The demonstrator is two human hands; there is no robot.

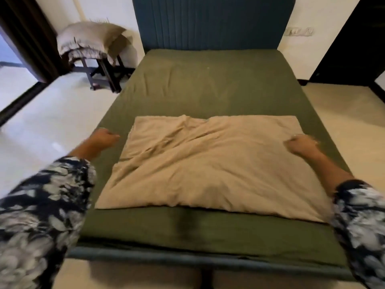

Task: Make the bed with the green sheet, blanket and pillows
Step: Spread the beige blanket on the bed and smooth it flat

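Blanket (210, 161), beige and folded to a rumpled rectangle, lies at lower centre of the frame on the green sheet (208, 84), which already covers the mattress up to the headboard (212, 21). My left hand (103, 138) sits at the blanket's left edge with fingers curled; motion blur keeps me from telling whether it pinches cloth. My right hand (302, 143) is a curled fist on the blanket's right edge, apparently bunching the fabric, though I cannot confirm it. I judge the blanket soft, light and limp: it will sag between grips and slide easily on the sheet, so I should take it at the two far corners and draw them toward the headboard. Pillows (91, 40) wait stacked on a stool, upper left.
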